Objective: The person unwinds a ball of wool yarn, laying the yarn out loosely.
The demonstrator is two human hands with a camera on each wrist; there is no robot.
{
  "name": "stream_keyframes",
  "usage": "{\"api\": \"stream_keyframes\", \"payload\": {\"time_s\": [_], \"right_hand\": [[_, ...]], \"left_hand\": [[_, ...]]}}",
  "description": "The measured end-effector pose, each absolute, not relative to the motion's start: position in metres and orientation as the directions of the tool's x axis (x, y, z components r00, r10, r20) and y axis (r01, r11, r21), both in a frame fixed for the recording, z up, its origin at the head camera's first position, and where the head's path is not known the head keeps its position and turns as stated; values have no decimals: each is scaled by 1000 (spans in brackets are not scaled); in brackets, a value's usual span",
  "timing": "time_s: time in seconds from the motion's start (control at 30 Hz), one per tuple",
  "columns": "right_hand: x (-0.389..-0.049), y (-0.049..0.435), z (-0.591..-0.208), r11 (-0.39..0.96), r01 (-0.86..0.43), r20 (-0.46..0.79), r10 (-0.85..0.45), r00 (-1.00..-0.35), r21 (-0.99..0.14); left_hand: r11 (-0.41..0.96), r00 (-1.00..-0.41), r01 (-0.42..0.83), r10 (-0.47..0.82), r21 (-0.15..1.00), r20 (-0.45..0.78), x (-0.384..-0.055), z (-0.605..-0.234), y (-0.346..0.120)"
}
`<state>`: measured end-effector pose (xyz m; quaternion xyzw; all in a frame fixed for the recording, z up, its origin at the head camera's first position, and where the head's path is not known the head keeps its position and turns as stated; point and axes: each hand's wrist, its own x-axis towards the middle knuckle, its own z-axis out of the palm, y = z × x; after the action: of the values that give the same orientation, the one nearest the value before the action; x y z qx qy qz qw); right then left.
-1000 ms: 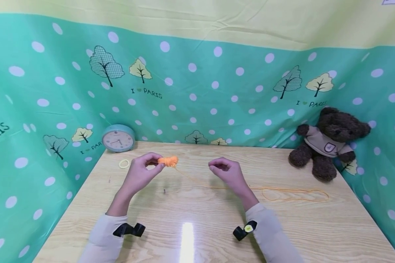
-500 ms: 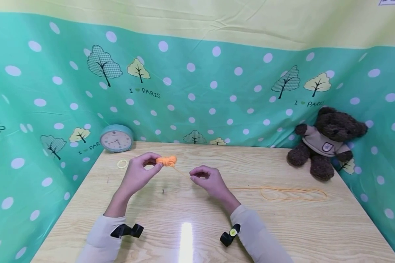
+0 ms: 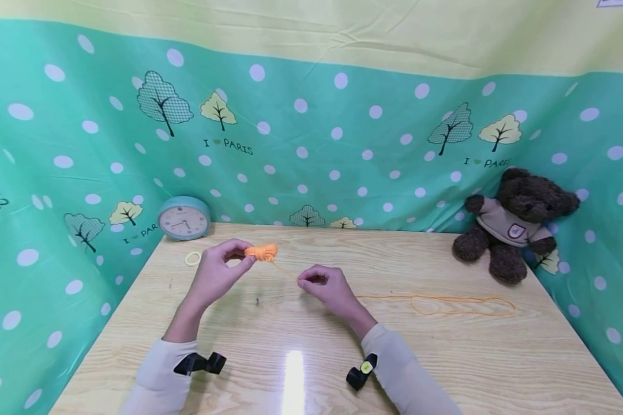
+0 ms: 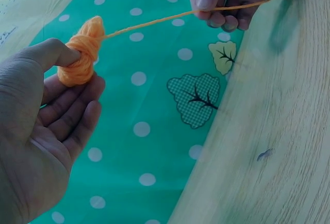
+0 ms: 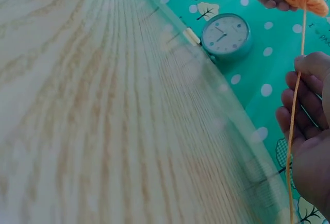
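A small wound bundle of orange yarn (image 3: 262, 252) is pinched between the thumb and fingers of my left hand (image 3: 219, 275), held above the table. From the bundle a single strand (image 4: 149, 22) runs taut to my right hand (image 3: 332, 291), whose thumb and index finger pinch it. In the right wrist view the strand (image 5: 294, 116) passes the right palm and carries on downward. Its loose tail (image 3: 462, 305) lies in a long narrow loop on the table to the right.
The wooden table (image 3: 301, 328) carries a round teal clock (image 3: 184, 219) at the back left, with a pale yellow ring (image 3: 192, 259) before it. A dark teddy bear (image 3: 519, 227) sits at the back right. A tiny dark speck (image 3: 257, 301) lies near the middle.
My right hand has moved left towards the yarn bundle and now pinches the strand, which is pulled straight. The left hand has stayed nearly still with the bundle.
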<state>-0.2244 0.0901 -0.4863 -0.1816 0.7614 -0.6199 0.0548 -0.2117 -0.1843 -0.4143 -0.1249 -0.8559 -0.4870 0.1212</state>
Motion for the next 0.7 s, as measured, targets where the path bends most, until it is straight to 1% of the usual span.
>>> {"api": "stream_keyframes", "payload": {"time_s": [0.37, 0.7], "right_hand": [[-223, 108, -467, 168, -199, 144, -294, -945, -965], [-221, 133, -433, 134, -278, 231, -291, -928, -951]], "left_hand": [[497, -936, 336, 86, 800, 340, -211, -413, -186], [505, -943, 319, 82, 802, 323, -211, -414, -185]]}}
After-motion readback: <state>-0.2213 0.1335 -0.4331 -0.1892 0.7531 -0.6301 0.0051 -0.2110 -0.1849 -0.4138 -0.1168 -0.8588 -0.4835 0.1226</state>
